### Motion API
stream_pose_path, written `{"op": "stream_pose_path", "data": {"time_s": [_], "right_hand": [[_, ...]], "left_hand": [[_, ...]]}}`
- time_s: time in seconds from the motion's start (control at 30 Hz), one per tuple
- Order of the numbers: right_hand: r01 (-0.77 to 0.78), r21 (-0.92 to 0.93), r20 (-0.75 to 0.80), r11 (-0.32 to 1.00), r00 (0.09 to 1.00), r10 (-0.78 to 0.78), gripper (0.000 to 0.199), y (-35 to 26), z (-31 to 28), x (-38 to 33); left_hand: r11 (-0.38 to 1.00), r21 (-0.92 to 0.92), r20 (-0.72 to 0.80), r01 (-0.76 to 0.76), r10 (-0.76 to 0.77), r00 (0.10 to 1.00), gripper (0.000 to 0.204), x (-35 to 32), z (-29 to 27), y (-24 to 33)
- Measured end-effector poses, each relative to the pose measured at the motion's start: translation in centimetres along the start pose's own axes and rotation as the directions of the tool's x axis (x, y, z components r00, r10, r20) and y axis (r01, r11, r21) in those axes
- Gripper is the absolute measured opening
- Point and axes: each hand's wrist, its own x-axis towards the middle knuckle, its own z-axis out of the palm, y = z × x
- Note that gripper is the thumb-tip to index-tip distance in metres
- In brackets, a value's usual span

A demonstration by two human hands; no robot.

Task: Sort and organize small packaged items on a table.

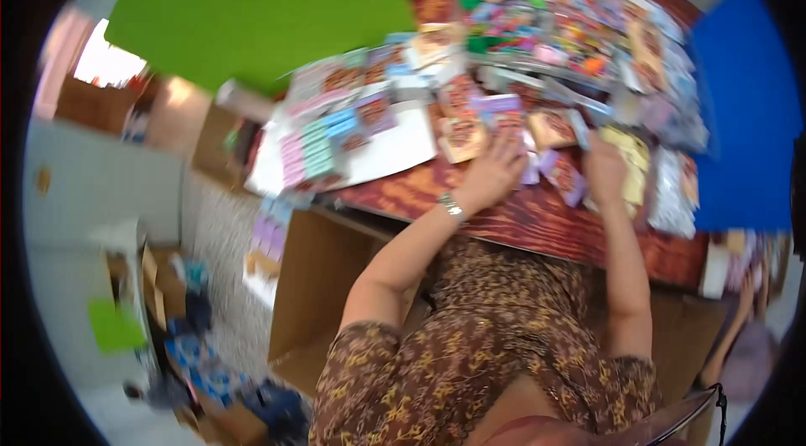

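Note:
My left hand [501,167], with a metal band at its wrist, lies over small printed boxes on the wooden table. Its fingers are spread, touching a purple box [504,107] and the edge of a cream box [463,139]. To the right, my right hand [606,169] is curled closed beside a pale yellow stack [635,162]; what it holds, if anything, is hidden and blurred. Between my hands are a small purple packet [564,177] and another cream box [551,128].
A clear bag of colourful small pieces [537,13] lies at the back of the red-brown table [537,223]. Rows of pastel boxes [315,152] stand on a white sheet [401,139] at left. Clear plastic packets [672,194] lie at right. An open carton [315,286] stands below.

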Motion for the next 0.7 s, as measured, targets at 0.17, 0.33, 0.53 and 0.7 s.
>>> {"op": "stream_pose_path", "data": {"time_s": [0.17, 0.33, 0.53, 0.7], "right_hand": [[0.217, 0.234, -0.178, 0.948, 0.968, -0.177, 0.038, -0.4, -8.8, -1.5], [0.024, 0.545, 0.248, 0.838, 0.95, -0.188, 0.038, -1.3, -10.2, -2.6], [-0.053, 0.869, 0.241, 0.492, 0.914, -0.327, 0.054, -2.0, -9.5, -4.5], [0.143, 0.771, 0.038, 0.621, 0.962, -0.269, 0.044, 0.3, -6.1, -7.4]], "left_hand": [[0.916, -0.395, -0.154, 0.075, -0.147, 0.977, 0.101, 2.2, -4.7, 6.2], [0.834, -0.49, 0.032, 0.255, -0.275, 0.961, 0.092, 3.7, -6.0, 9.8], [0.748, -0.602, -0.133, 0.279, -0.439, 0.889, 0.068, 0.3, -3.6, 9.8], [0.637, -0.679, 0.015, 0.365, -0.485, 0.874, 0.079, 0.6, -1.5, 13.5]]}}
